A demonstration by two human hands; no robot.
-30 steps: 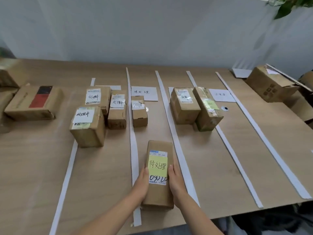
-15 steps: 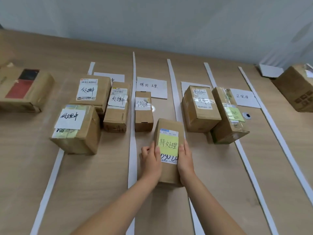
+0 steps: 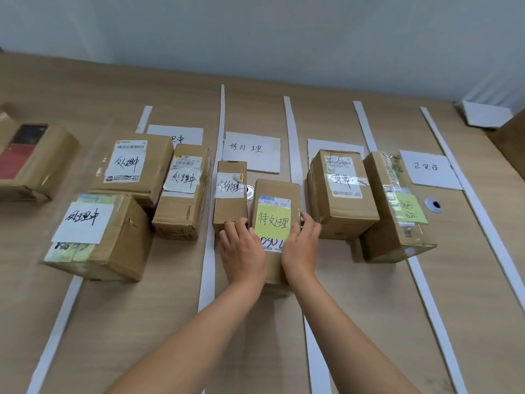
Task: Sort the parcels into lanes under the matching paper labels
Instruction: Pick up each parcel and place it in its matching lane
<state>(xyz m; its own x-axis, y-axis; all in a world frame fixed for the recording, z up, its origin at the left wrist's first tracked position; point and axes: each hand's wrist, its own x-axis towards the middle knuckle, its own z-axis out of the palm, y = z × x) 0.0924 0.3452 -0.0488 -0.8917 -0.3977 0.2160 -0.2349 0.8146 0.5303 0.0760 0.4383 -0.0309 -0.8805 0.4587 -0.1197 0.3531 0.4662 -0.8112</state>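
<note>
A brown parcel with a yellow handwritten note (image 3: 274,214) lies in the second lane, below the white paper label (image 3: 252,151) that carries the same writing. My left hand (image 3: 241,251) grips its left side and my right hand (image 3: 301,245) grips its right side, fingers curled over the top edges. A smaller parcel with a white taped note (image 3: 229,194) stands just to its left in the same lane, touching my left fingers.
Three parcels (image 3: 130,163) fill the left lane under a half-hidden label (image 3: 176,135). Two parcels (image 3: 342,191) stand in the third lane, one (image 3: 397,206) straddling a white strip. Another label (image 3: 429,169) lies further right. A red-and-black box (image 3: 28,157) sits far left.
Both hands have pushed the yellow-note parcel away from the table's front edge, up the second lane, until it sits beside the smaller parcel. The camera has moved closer.
</note>
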